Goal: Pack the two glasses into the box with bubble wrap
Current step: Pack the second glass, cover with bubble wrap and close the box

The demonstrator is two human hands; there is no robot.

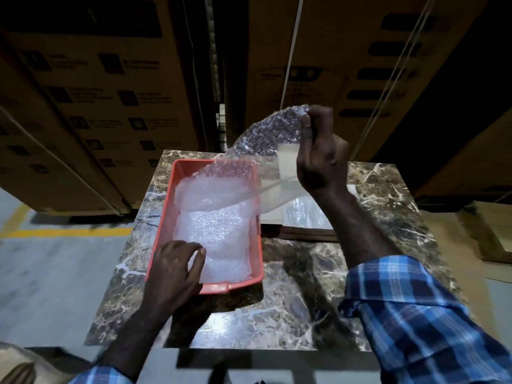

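Note:
An orange plastic box sits on the marble table, lined with bubble wrap. My left hand rests at the box's near left corner, fingers curled onto the wrap inside. My right hand is raised above the table and pinches the top edge of a loose bubble wrap sheet, which hangs down over the box's far right side. A clear glass stands behind the sheet next to my right hand. Another glass lies on its side by my right forearm, blurred.
The marble table is small, with floor on both sides. Tall cardboard cartons stand close behind it. A flat white sheet lies on the table right of the box. More cardboard lies at the far right.

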